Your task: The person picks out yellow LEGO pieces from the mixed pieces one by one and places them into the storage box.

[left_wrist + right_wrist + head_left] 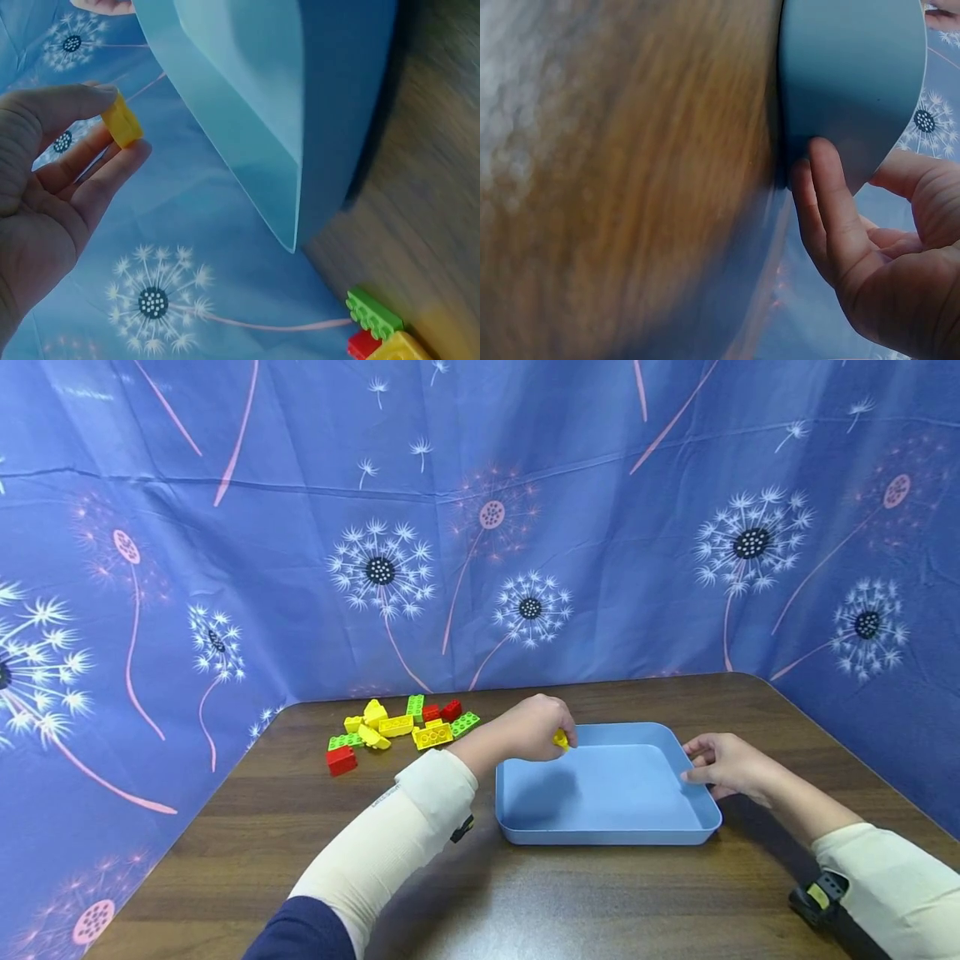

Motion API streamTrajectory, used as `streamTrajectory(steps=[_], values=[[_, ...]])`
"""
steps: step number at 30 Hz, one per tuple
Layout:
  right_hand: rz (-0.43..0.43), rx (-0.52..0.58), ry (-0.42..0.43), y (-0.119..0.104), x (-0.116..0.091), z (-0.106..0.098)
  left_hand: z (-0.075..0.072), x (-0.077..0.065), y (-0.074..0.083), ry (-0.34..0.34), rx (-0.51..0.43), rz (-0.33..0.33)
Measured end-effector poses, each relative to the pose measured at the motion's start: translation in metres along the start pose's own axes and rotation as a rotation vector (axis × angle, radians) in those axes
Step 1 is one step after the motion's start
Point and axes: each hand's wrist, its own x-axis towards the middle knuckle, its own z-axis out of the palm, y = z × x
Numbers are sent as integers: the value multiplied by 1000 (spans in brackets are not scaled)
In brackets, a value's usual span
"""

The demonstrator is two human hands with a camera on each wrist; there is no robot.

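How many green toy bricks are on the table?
3. The left green brick lies behind a red brick; the back green brick sits at the pile's far edge; the right green brick lies nearest the tray. The left arm may hide others.

blue tray (855, 75) partly beyond right wrist view, tabletop (637, 180) blurry

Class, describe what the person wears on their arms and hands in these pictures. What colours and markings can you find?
The left hand and right hand are ungloved. Cream coverings wrap the left forearm and right forearm; the left has small dark lettering, too small to read. A navy sleeve shows below it. Each wrist has a black device, the right one with a yellow-green patch.
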Motion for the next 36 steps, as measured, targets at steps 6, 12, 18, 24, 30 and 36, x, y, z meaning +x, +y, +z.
streamTrajectory(steps=[6, 12, 18, 24, 30, 36], values=[[4, 13, -7, 1, 0, 0, 8, 14, 2, -6, -22, -16], [13, 1, 2, 3, 0, 1, 17, 33, 1, -90, -13, -62], [7, -4, 5, 4, -1, 2, 23, 56, -1, -138, 23, -50], [8, 13, -4, 3, -1, 0, 32, 74, 5, -165, -3, -30], [15, 14, -20, -1, 0, -1, 46, 84, 17, -220, -27, -38], [14, 10, -12, -1, 1, -1, 59, 87, 27, -270, 19, -14]])
